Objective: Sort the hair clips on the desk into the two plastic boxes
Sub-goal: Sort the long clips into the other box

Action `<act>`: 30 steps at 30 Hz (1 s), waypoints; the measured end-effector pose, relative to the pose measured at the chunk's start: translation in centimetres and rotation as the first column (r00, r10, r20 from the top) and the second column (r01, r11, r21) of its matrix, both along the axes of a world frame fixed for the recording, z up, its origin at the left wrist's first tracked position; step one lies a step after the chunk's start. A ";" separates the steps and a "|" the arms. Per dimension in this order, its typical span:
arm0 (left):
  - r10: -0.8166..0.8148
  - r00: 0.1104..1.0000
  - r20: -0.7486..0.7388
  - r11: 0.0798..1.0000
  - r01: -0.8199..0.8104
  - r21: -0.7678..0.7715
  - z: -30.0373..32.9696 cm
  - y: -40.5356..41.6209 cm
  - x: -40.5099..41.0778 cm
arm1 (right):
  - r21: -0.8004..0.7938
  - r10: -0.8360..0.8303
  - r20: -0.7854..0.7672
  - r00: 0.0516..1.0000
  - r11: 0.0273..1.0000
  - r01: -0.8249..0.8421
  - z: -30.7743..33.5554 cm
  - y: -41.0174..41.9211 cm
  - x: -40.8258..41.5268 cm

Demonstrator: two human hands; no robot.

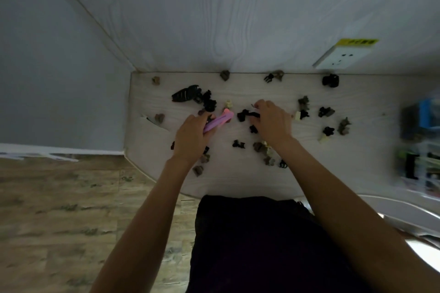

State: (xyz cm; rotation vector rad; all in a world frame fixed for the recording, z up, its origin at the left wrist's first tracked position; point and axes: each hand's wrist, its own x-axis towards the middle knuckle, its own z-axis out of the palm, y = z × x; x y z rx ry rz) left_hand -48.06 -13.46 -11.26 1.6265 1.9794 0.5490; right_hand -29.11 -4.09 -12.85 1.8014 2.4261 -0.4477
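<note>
Gathering comes first: left hand (190,137) clamps a pink clip (220,120); right hand (271,121) pinches black clips (246,114) beneath its fingertips. Next, boxes must be found; none shows.

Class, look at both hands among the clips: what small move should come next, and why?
Probably lift the pink clip clear of the desk. The left hand already grips it, while the right hand is only at a black clip. No boxes are clearly visible, so where it goes is uncertain.
</note>
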 end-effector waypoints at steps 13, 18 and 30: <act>0.029 0.998 0.054 0.991 -0.022 -0.131 0.0 0.8 3.2 | -0.049 -0.134 -0.224 0.965 0.991 0.126 2.9 -0.5 5.4; -0.053 0.995 0.081 0.990 0.063 -0.123 1.2 2.8 7.8 | -0.171 -0.300 -0.197 0.933 0.948 0.268 4.3 -2.7 13.3; -0.488 0.871 0.053 0.871 0.483 0.095 4.5 6.9 28.3 | 0.001 -0.631 -0.361 0.687 0.736 0.677 9.9 -7.1 35.4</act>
